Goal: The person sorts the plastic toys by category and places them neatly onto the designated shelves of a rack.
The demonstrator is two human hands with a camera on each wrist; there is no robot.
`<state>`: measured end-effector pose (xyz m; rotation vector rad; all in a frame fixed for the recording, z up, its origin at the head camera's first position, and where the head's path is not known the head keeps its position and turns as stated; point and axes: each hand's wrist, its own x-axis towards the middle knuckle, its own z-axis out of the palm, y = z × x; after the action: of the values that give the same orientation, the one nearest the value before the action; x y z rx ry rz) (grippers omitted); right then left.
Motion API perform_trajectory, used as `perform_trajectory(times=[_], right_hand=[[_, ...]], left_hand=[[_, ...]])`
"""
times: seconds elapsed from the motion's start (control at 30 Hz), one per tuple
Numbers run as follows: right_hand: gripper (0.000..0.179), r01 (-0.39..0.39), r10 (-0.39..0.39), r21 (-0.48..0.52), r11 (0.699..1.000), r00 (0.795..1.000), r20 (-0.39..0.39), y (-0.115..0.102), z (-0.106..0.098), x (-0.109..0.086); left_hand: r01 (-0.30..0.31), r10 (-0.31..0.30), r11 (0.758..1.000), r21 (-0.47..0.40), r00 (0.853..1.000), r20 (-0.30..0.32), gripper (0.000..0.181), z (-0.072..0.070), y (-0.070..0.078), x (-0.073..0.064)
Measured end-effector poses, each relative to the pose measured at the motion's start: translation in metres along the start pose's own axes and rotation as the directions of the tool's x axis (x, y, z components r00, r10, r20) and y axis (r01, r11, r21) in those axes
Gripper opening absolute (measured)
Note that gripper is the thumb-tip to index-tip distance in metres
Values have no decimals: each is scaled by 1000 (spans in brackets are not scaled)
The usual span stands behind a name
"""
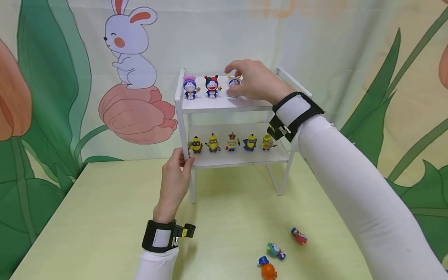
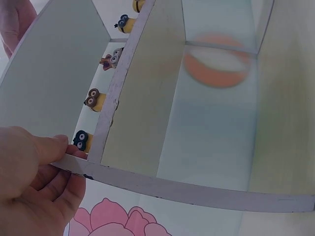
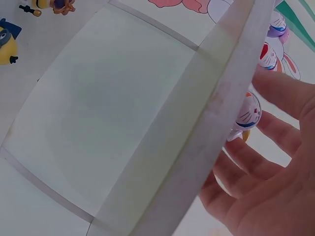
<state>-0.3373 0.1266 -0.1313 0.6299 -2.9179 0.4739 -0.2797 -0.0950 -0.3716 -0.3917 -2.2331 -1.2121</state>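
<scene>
A white two-tier shelf [image 1: 241, 158] stands on the table. My left hand [image 1: 176, 181] grips its left upright at the lower tier, thumb in front in the left wrist view. My right hand [image 1: 260, 81] is over the top tier, its fingers spread around a blue-and-white cat figurine [image 1: 233, 81] with yellow ears. In the right wrist view that figurine [image 3: 249, 109] stands between the thumb and the other fingers, partly hidden by the shelf edge. Left of it are a cat figurine with a red-and-green hood [image 1: 211, 86] and one with a pink-topped hood [image 1: 190, 87].
Several yellow minion figurines [image 1: 232, 142] stand in a row on the lower tier. Near the front of the table lie an orange figurine [image 1: 268, 270], a teal one [image 1: 275, 251] and a red one [image 1: 299, 236]. A printed curtain [image 1: 217, 35] hangs behind.
</scene>
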Motion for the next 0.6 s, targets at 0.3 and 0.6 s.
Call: perform_trajectory(times=[0.3, 0.6], right_hand=[[80, 33, -36, -48, 998, 998, -50, 1, 2, -7], [79, 50, -64, -122, 991, 991, -115, -15, -6, -23]], left_hand=[[-4, 4, 1000, 0, 1000, -1, 23, 2, -2, -2], [-9, 9, 1000, 2, 1000, -8, 22, 2, -3, 0]])
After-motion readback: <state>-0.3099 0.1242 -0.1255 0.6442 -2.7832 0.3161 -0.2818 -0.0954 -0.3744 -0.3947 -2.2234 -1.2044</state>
